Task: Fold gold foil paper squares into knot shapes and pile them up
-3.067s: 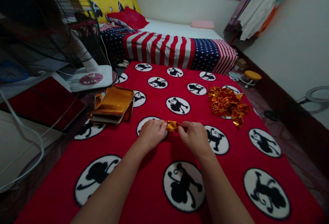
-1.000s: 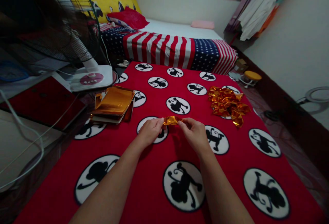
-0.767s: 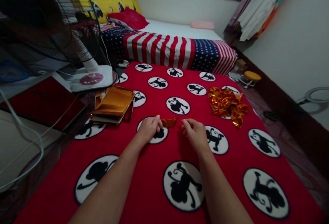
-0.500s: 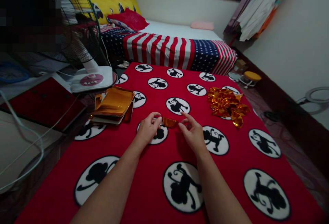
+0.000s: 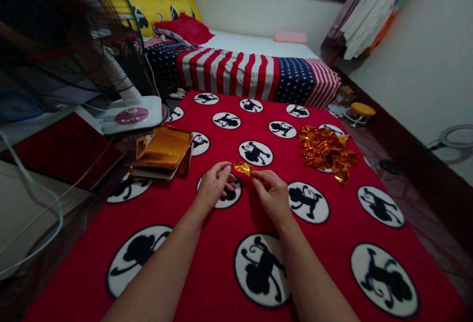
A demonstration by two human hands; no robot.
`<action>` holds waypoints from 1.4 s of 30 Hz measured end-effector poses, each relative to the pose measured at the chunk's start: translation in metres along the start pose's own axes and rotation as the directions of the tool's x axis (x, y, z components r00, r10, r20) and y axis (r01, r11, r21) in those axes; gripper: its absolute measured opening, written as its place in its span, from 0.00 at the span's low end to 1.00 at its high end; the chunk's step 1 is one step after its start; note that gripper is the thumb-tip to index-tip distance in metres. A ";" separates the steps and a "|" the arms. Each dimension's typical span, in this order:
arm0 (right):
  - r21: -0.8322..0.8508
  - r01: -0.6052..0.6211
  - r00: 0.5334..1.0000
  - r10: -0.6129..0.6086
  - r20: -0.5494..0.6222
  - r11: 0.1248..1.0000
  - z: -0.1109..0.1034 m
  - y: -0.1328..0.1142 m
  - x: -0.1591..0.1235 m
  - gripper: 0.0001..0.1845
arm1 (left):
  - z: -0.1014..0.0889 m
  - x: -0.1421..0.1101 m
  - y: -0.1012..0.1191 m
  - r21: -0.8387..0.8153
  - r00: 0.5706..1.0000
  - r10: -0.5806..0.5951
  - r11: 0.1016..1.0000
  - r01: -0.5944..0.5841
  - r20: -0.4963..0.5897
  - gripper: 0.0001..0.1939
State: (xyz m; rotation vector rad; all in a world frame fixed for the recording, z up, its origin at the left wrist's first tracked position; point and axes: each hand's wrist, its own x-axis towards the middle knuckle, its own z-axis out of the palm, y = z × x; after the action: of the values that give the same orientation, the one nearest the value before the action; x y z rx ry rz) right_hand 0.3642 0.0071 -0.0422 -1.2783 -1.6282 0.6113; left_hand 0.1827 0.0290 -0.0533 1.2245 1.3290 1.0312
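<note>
A small folded gold foil paper piece (image 5: 244, 168), shaped like an ingot, is in front of me above the red cloth. My right hand (image 5: 272, 195) pinches its right end between thumb and fingers. Beside its left end is my left hand (image 5: 214, 185), with the lower fingers spread; its thumb and index tips are close to the foil, and I cannot tell whether they touch it. A pile of similar folded gold foil pieces (image 5: 327, 150) lies on the right. On the left sits a stack of flat gold foil sheets (image 5: 164, 149).
The red cloth (image 5: 207, 282) with black monkey figures in white circles covers the surface. A fan with a white base (image 5: 133, 112) stands at the left. Behind is a bed with a striped and starred cover (image 5: 236, 71). A yellow-topped stool (image 5: 362, 109) is at right.
My right hand let go of the gold foil piece, then took its right end again. The left hand's fingers have loosened and spread. The foil piece has turned, its shiny face now showing.
</note>
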 end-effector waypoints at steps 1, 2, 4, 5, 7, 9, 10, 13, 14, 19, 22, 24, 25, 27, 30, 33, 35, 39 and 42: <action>-0.011 0.015 1.000 -0.015 -0.003 1.000 0.000 0.000 0.000 0.11 | 0.000 0.000 0.000 -0.010 1.000 0.002 1.000 -0.002 -0.001 0.25; -0.023 0.029 1.000 -0.029 -0.005 0.999 0.000 0.000 0.000 0.11 | 0.000 0.000 0.000 -0.014 1.000 0.006 1.000 -0.006 -0.004 0.26; -0.044 0.052 0.999 -0.052 -0.001 0.998 0.000 0.001 -0.001 0.11 | 0.000 0.000 0.001 -0.011 1.000 0.011 1.000 -0.011 -0.011 0.26; -0.055 0.058 0.998 -0.058 0.003 0.997 0.000 0.001 -0.001 0.12 | 0.000 0.000 0.001 -0.003 1.000 0.013 1.000 -0.013 -0.015 0.26; -0.073 0.061 0.998 -0.060 0.012 0.995 0.001 0.002 -0.001 0.12 | 0.000 0.000 0.001 0.030 0.999 0.027 0.999 -0.026 -0.028 0.24; -0.077 0.057 0.998 -0.055 0.018 0.995 0.001 0.003 -0.002 0.13 | 0.000 0.000 0.000 0.081 0.998 0.047 0.996 -0.043 -0.040 0.22; -0.071 0.055 0.998 -0.054 0.017 0.996 0.001 0.004 -0.002 0.13 | 0.000 0.000 -0.001 0.104 0.997 0.053 0.993 -0.048 -0.047 0.21; -0.033 0.043 0.999 -0.043 -0.004 0.999 0.001 0.006 -0.003 0.14 | 0.000 0.000 -0.002 0.136 0.997 0.042 0.990 -0.033 -0.060 0.19; -0.027 0.036 0.999 -0.036 -0.015 0.999 0.001 0.006 -0.004 0.14 | 0.001 0.000 -0.002 0.138 0.997 0.036 0.990 -0.027 -0.063 0.20; -0.064 -0.012 0.995 0.006 -0.098 0.998 0.004 0.005 -0.005 0.08 | 0.003 -0.001 -0.001 0.164 0.996 0.045 0.986 -0.031 -0.082 0.17; -0.111 -0.045 0.994 0.034 -0.105 0.993 0.006 0.005 -0.004 0.06 | 0.005 -0.003 0.000 0.205 0.994 0.067 0.978 -0.048 -0.087 0.14; -0.167 -0.044 0.995 0.028 -0.099 0.985 0.006 0.005 -0.003 0.06 | 0.006 -0.004 0.001 0.285 0.990 0.099 0.956 -0.065 -0.104 0.11; -0.196 -0.039 0.996 0.022 -0.090 0.980 0.006 0.006 -0.003 0.06 | 0.006 -0.005 0.001 0.350 0.985 0.125 0.934 -0.078 -0.115 0.09; -0.247 -0.025 0.998 0.010 -0.062 0.969 0.006 0.006 -0.004 0.07 | 0.007 -0.006 0.002 0.507 0.975 0.182 0.857 -0.094 -0.127 0.07; -0.293 0.000 1.000 -0.007 -0.024 0.956 0.005 0.007 -0.005 0.08 | 0.009 -0.009 0.007 0.714 0.968 0.232 0.694 -0.099 -0.092 0.07; -0.357 0.010 1.000 -0.016 -0.016 0.934 0.006 0.006 -0.004 0.08 | 0.010 -0.013 0.013 0.827 0.974 0.223 0.556 -0.090 -0.044 0.11; -0.417 0.009 1.000 -0.015 -0.011 0.909 0.007 0.006 -0.003 0.09 | 0.011 -0.015 0.017 0.865 0.978 0.206 0.494 -0.086 -0.020 0.13; -0.503 -0.002 1.000 -0.007 -0.018 0.864 0.010 0.005 -0.001 0.08 | 0.014 -0.017 0.019 0.897 0.979 0.201 0.428 -0.107 0.021 0.14; -0.512 0.007 1.000 -0.017 -0.014 0.859 0.010 0.004 -0.001 0.08 | 0.015 -0.017 0.019 0.906 0.979 0.198 0.405 -0.123 0.044 0.15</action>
State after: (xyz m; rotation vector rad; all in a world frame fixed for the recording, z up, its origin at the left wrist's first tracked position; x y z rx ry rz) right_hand 0.3572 0.0096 -0.0503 -1.6440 -1.8532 0.1488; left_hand 0.1996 0.0137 -0.0341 2.1836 1.9613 0.3818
